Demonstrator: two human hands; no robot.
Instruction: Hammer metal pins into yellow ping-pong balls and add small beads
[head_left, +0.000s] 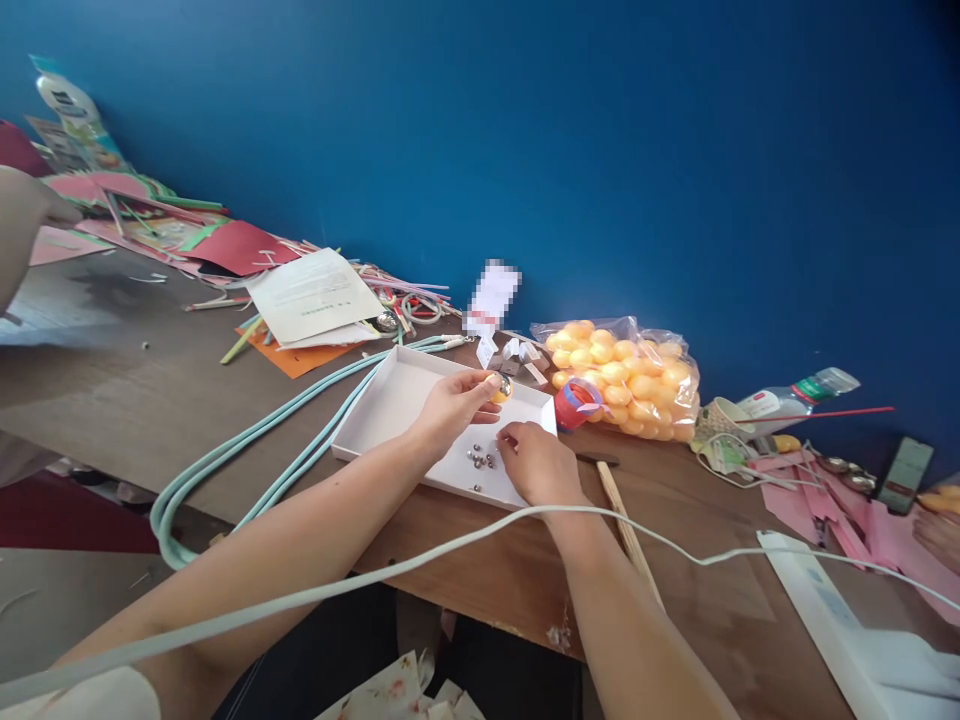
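My left hand (459, 405) is closed on a small shiny round object (501, 386), silver and yellow, held above the white tray (375, 405). Close to it, on the right, my right hand (534, 462) hovers low over the tray with its fingers curled together; what they hold, if anything, is too small to make out. Several small silver beads (480, 458) lie on the tray floor between the hands. Just past the tray's right edge sits a red and blue ring-shaped container (576, 402).
A clear bag of orange balls (626, 375) lies behind right. Blue-green cords (277, 437) loop at the left, near papers (315, 297) and strips. A white cable (442, 550) crosses over my forearms. A wooden stick (628, 530) lies right. Other people's arms show at both edges.
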